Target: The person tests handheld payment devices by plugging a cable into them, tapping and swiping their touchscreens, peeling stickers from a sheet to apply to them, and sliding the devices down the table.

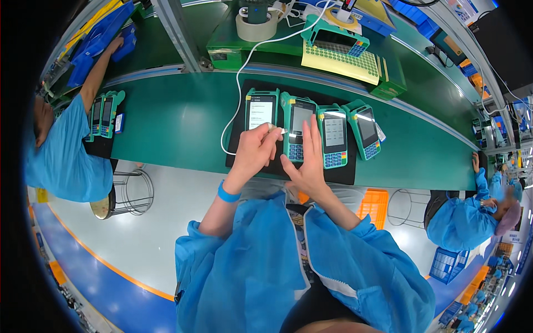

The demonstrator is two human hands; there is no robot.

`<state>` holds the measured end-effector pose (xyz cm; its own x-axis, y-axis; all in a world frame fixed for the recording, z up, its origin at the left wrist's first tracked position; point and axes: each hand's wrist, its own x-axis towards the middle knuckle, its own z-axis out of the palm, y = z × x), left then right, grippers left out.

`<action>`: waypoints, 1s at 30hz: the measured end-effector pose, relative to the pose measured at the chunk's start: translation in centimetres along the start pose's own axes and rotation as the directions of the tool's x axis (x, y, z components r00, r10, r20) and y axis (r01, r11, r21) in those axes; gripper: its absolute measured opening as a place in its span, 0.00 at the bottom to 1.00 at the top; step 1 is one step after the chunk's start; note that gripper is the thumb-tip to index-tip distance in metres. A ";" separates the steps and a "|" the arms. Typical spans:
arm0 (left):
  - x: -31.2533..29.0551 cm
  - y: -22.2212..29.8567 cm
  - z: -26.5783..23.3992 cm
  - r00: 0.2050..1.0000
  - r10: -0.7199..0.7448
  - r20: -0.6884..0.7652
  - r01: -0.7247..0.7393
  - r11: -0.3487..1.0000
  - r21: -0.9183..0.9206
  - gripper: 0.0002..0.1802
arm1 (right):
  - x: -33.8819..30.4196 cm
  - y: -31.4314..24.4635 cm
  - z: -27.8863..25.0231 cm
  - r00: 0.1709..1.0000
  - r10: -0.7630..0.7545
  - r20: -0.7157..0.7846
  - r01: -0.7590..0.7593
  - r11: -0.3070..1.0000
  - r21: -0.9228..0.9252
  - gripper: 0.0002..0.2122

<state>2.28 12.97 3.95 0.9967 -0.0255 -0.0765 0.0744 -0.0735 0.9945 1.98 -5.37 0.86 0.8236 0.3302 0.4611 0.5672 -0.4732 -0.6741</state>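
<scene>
Between the fingertips of my left hand (255,149) is the white plug (283,131) of a charging cable, beside the left edge of the second card payment terminal (296,151). My right hand (308,169) lies over that terminal with fingers stretched out, the thumb by its keypad. The hand hides part of the screen. To the left, partly behind my left hand, is another green-framed terminal (261,106) with a lit screen. On the right are a third terminal (335,132) with a lit screen and a tilted fourth terminal (367,125). All rest on a black mat (346,174).
The white cable (240,83) loops down from the shelf. On the raised green shelf are a tape roll (256,28), a terminal (333,41) and a yellow perforated sheet (338,62). Co-workers in blue sit left (66,155) and right (461,222). An orange crate (374,206) stands below the bench.
</scene>
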 end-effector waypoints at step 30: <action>0.6 1.0 -0.2 0.992 -0.090 0.088 0.073 0.981 0.181 0.14 | 7.8 2.7 -11.8 0.988 -0.060 -0.141 0.041 0.990 -0.137 0.17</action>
<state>2.93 13.05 4.88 0.9793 -0.1068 -0.1719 0.1403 -0.2540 0.9570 9.98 -13.71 9.46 0.7803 0.2400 0.5776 0.5957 -0.5664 -0.5694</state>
